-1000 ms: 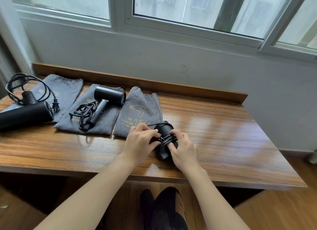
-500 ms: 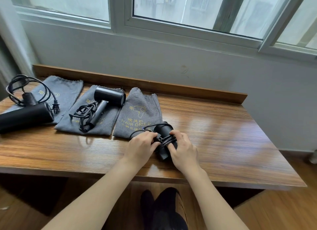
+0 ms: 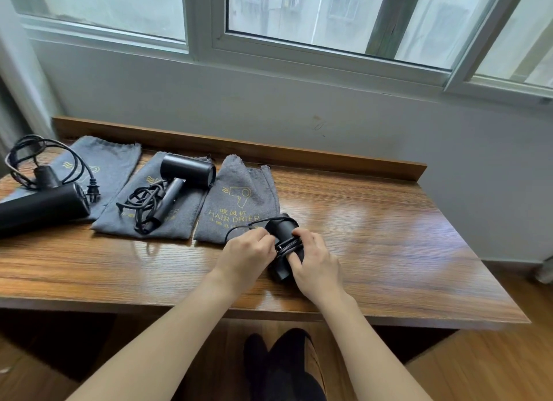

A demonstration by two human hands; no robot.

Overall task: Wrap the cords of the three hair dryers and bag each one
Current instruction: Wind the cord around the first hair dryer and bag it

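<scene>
A black hair dryer [image 3: 281,230] lies near the table's front edge with its cord [image 3: 287,245] wound round the body. My right hand [image 3: 314,260] grips the dryer over the wound turns. My left hand [image 3: 245,257] pinches the loose cord, which loops out over the right grey bag [image 3: 239,200]. A second dryer [image 3: 185,173] with a tangled cord [image 3: 143,203] lies on the middle bag [image 3: 185,221]. At the far left a third dryer [image 3: 42,209], its cord [image 3: 45,155] loose, rests partly on the left bag [image 3: 113,161].
The wooden table [image 3: 374,236] has a raised back rail [image 3: 299,155] against the wall under a window. My dark-clad legs [image 3: 278,367] show below the front edge.
My left hand has dropped from above the dryer to its left side, drawing the cord loop down and leftward. The right hand stays on the dryer.
</scene>
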